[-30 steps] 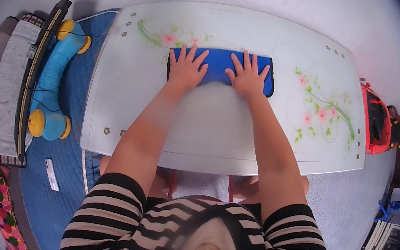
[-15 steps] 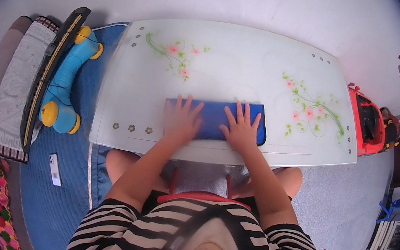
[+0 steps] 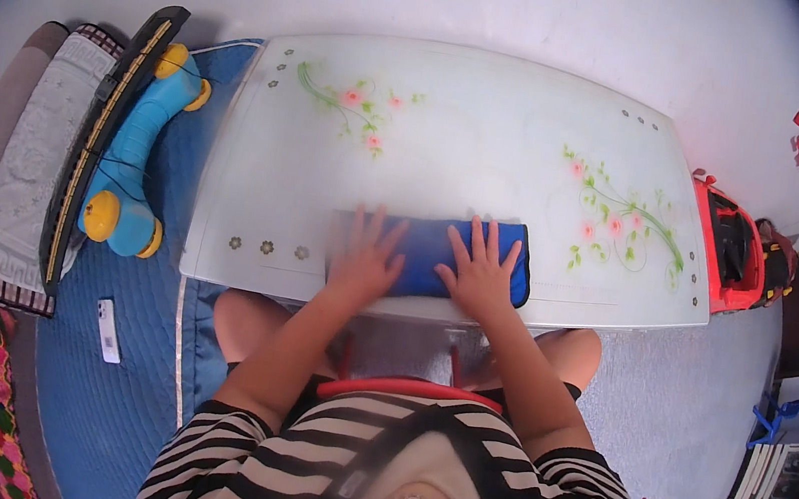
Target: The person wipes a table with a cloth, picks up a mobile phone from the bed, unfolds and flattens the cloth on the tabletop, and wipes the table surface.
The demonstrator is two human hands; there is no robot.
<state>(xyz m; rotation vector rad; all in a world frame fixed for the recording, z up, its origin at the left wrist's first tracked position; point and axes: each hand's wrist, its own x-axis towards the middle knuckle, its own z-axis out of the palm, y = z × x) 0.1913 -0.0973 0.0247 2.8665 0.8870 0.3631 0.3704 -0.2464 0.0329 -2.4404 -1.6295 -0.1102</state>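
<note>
Your left hand (image 3: pixel 366 261) and right hand (image 3: pixel 483 275) are splayed wide on the blue cloth (image 3: pixel 425 251) mid-frame, probably so it won't bunch.

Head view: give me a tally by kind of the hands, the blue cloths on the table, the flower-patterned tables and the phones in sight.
Hands: 2 (left hand, right hand)
Blue cloth on the table: 1
Flower-patterned table: 1
Phone: 1
Total: 5
</note>
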